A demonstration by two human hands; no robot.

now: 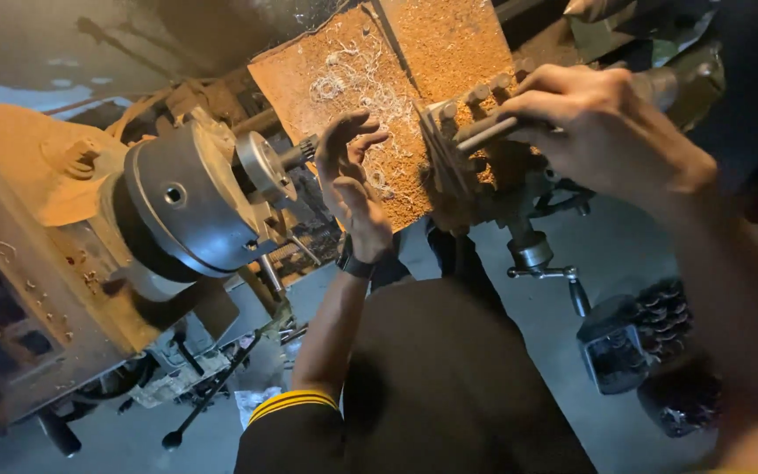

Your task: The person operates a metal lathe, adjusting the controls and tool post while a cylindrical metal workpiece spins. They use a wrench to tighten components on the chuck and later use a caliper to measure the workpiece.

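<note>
I look down at a metal lathe. Its grey round chuck (188, 200) holds a short workpiece with a shiny disc face (264, 166) and a small threaded end. My left hand (354, 180) hovers open beside that threaded end, fingers apart, holding nothing, with a dark band at the wrist. My right hand (603, 127) grips a metal handle bar (487, 133) on the tool post (458, 145), which carries several bolt heads on top.
A rusty chip tray (344, 83) strewn with curly metal shavings lies behind the hands. The orange-lit headstock (37, 237) fills the left. A crank handle (544, 263) hangs below the tool post. A container of dark parts (638, 342) stands on the grey floor.
</note>
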